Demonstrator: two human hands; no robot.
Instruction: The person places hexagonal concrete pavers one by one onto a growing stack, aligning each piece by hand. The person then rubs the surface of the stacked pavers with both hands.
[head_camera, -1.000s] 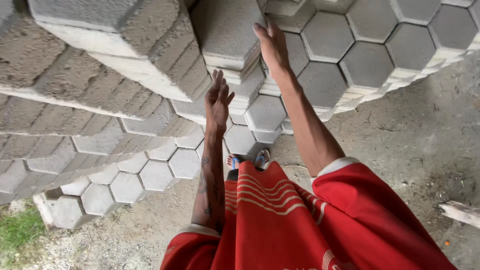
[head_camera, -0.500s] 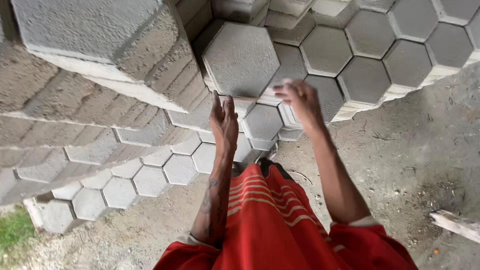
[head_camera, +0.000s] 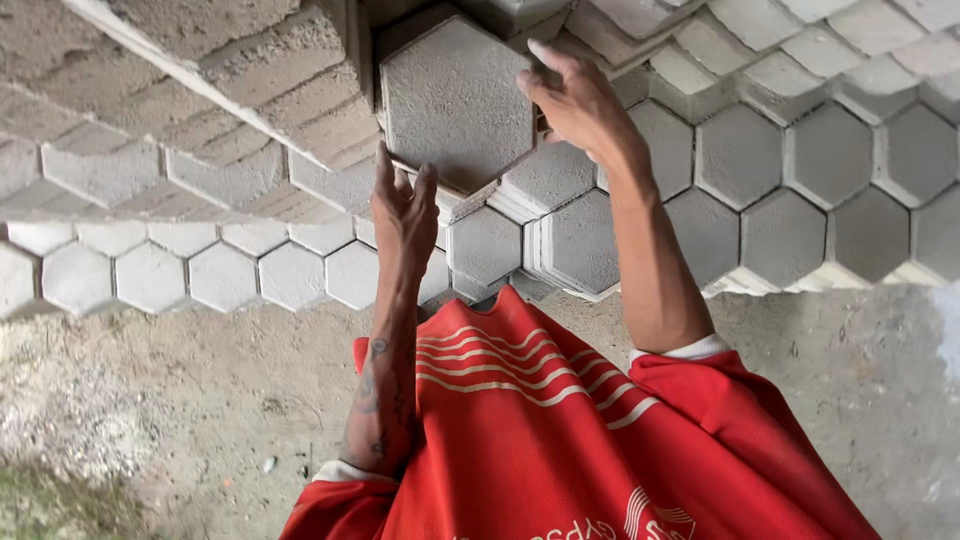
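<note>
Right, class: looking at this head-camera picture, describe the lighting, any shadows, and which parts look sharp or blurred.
Head view: soft, even daylight with no glare; the hexagonal block at the hands and the stacked pavers look sharp. Faint shadow sits in the gaps between blocks. The right hand and left hand show little blur. The ground is paler and softer toward the left, and straight edges bend near the frame's borders.

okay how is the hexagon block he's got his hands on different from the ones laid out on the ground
The held hexagonal block is lifted and tilted, gripped by the right hand with the left hand at its lower edge; the paving blocks on the ground lie flat, packed edge to edge. The held one looks larger, being nearer the camera. Both are grey concrete hexagons.
</note>
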